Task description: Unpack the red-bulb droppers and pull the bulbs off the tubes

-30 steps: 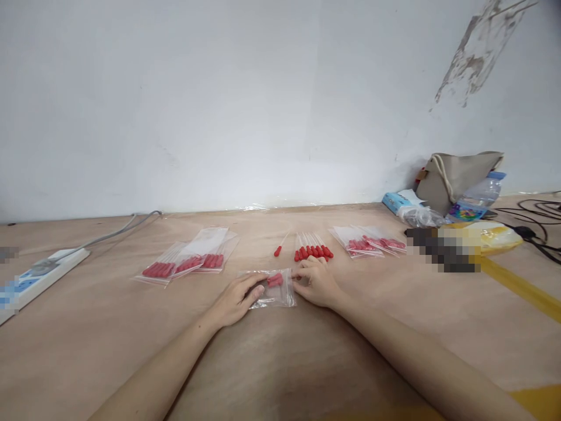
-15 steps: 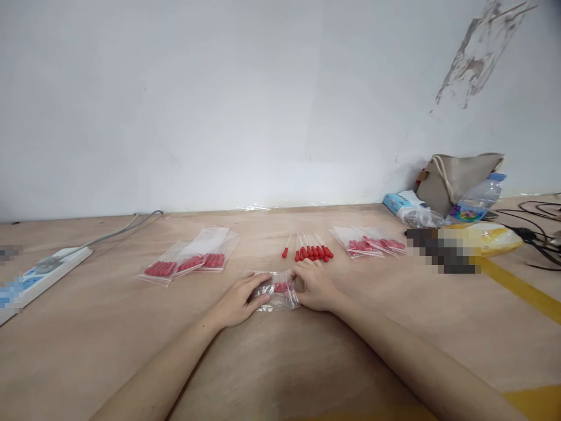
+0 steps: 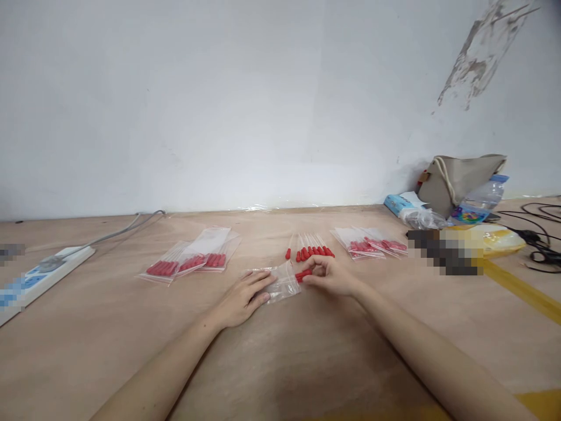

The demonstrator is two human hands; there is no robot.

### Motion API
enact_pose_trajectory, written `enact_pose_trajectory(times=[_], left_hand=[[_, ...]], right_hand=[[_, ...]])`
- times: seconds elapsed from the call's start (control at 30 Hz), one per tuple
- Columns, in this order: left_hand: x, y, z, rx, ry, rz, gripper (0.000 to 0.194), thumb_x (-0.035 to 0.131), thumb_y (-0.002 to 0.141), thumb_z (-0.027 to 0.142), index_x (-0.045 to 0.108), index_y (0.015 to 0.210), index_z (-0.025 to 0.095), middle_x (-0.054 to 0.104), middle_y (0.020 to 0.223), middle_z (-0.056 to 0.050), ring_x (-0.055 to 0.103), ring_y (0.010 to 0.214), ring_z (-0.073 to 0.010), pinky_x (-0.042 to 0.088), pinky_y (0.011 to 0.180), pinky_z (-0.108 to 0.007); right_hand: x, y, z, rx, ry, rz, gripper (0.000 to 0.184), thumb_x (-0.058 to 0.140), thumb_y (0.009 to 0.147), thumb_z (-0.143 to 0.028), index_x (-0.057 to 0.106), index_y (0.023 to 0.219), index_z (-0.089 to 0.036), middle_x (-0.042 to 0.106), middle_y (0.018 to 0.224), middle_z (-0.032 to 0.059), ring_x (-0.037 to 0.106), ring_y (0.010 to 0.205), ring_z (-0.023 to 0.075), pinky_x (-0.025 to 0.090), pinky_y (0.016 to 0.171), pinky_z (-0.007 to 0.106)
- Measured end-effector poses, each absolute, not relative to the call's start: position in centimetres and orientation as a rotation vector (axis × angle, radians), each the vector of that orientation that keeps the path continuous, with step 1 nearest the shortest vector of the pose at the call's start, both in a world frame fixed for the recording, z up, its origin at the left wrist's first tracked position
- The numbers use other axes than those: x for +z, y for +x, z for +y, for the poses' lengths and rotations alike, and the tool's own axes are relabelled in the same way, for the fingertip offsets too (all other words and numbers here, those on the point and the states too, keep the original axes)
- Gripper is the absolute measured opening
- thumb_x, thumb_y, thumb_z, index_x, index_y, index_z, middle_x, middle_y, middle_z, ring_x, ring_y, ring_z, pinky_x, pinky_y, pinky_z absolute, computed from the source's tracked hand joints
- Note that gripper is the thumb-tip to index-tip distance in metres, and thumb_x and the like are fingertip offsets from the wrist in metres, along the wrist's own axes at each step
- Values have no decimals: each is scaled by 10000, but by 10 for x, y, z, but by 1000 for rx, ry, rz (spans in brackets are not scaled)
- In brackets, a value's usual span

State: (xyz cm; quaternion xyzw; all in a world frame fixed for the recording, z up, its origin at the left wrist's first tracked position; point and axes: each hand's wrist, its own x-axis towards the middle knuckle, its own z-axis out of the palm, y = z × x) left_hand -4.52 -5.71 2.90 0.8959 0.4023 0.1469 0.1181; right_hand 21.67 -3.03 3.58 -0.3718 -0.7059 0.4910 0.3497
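Note:
My left hand (image 3: 243,295) lies on a clear zip bag (image 3: 284,285), fingers spread flat, with the thumb apart at its near side. At the bag's right end, my right hand (image 3: 326,276) pinches red-bulbed droppers (image 3: 303,275) by their bulbs. Their stems, where visible, point left toward the bag, and how many there are I cannot tell. Just beyond my right hand is a row of loose droppers (image 3: 314,251), bulbs toward me. One separate dropper (image 3: 288,254) lies at the row's left.
Bagged droppers lie in a left group (image 3: 188,263) and a right group (image 3: 370,244). A power strip (image 3: 52,275) is at far left. On the right are a tissue pack (image 3: 398,204), a grey bag (image 3: 460,175), a plastic bottle (image 3: 486,196) and black cables (image 3: 537,237).
My right hand has moved right, and the red bulbs that showed inside the clear bag are now at its right end in my fingers. My left hand stays on the bag.

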Motion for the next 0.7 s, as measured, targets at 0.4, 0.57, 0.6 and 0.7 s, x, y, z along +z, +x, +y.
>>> enact_pose_trajectory(times=[0.4,0.57,0.6,0.7], left_hand=[[60,-40,-42,675,2401,1445,253,497,791,407,659,881,233,641,931,-30,585,881,-195,436,799,-311],[51,-2,7,792,2065,1546,172,615,685,330,618,747,170,642,743,-26,593,692,-162,450,643,-260],[49,7,17,793,2043,1549,172,628,670,319,606,739,163,639,724,-24,591,665,-155,446,611,-248],[43,31,37,805,1999,1575,173,660,624,264,575,728,156,632,714,-17,583,630,-139,426,558,-223]], right_hand=[[64,284,5,1154,-1003,-1362,332,695,635,-362,621,904,-183,673,879,44,626,755,131,491,735,284],[51,247,16,681,-1077,-1554,238,596,728,-292,619,937,-180,672,904,61,623,824,168,484,788,338],[48,237,18,540,-1094,-1658,207,557,759,-266,623,941,-193,667,933,54,615,856,168,473,809,341],[39,213,22,185,-1113,-1946,252,455,819,-179,603,1018,-221,641,1023,44,576,942,160,439,855,333]])
